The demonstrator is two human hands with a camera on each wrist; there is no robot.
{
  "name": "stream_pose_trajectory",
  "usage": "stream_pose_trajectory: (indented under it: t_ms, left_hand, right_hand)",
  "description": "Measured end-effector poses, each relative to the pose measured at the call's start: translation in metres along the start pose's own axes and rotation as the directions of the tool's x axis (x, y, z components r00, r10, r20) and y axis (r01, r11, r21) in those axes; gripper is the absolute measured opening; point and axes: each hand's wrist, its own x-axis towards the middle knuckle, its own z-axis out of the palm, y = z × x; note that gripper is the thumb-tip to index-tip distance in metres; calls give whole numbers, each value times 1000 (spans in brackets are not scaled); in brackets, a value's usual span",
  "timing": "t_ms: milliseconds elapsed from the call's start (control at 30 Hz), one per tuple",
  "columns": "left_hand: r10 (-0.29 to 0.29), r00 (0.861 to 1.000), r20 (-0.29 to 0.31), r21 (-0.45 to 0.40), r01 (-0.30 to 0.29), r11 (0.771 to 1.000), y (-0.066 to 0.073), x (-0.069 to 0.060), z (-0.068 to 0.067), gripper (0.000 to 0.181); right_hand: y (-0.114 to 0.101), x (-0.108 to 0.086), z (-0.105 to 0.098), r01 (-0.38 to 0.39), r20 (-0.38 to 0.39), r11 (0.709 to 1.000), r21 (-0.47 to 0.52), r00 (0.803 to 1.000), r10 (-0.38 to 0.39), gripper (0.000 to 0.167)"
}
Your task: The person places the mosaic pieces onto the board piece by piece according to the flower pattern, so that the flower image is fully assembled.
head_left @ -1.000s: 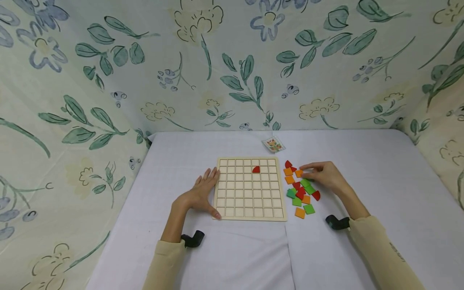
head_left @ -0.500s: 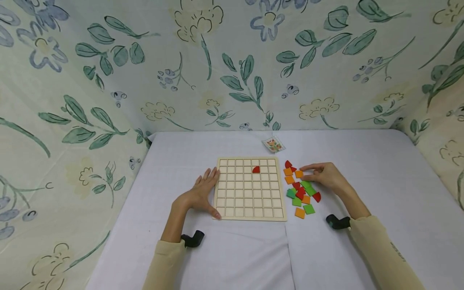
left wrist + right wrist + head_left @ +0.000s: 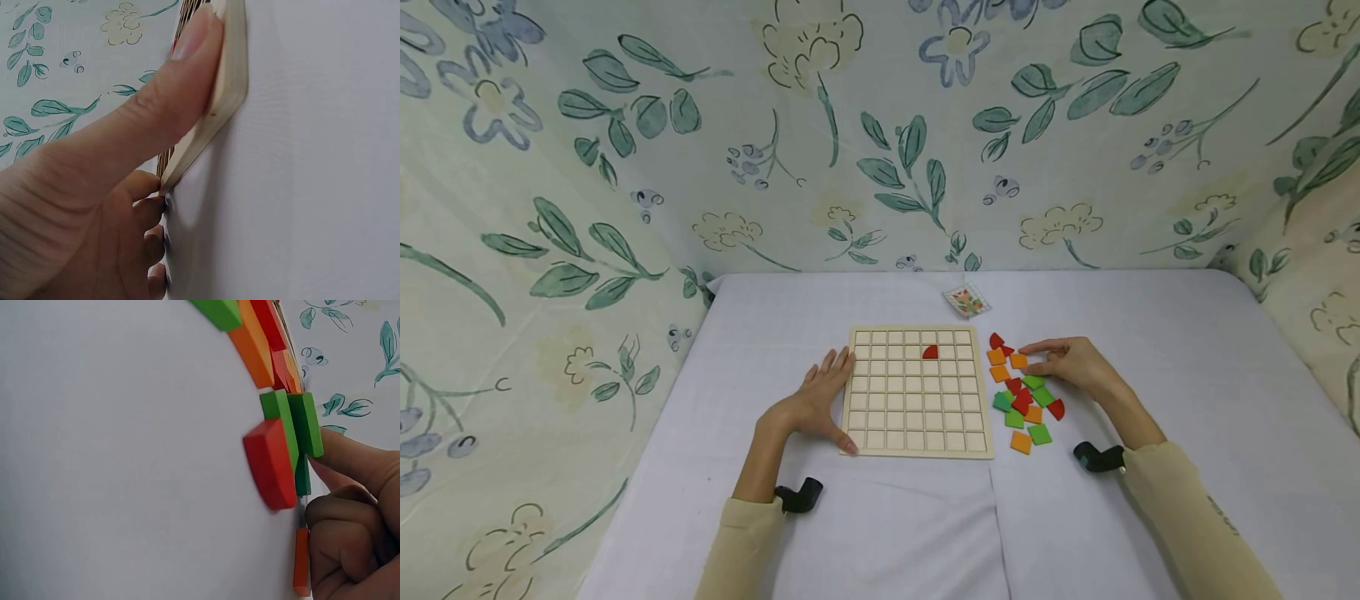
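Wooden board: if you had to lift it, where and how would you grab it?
Probably at the left edge of the wooden board, coming from the left, thumb on top, fingers against the side. It is a flat slab with a thick side; the left hand rests at that edge, and coloured pieces lie close along the board's right side.

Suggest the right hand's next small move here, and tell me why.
Probably pinch the nearest orange square and lift it: the right hand has its index finger and thumb tips close to that tile, though a firm grip cannot be made out. The left hand rests against the board at its left edge, and just one red piece sits in the grid.
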Motion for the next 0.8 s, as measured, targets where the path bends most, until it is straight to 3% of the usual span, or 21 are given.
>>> stream_pose_trajectory:
  t_ms: [433, 800]
  left_hand:
    - [2, 1000, -3, -3, -2, 1000, 0, 0, 0, 154]
    - [1, 1000, -3, -3, -1, 1000, -1, 0, 1, 155]
  right_hand:
    - [-17, -4, 0, 38, -36, 995, -94, 999, -41, 42]
    - [-59, -11, 39, 123, 63, 992, -34, 991, -121, 34]
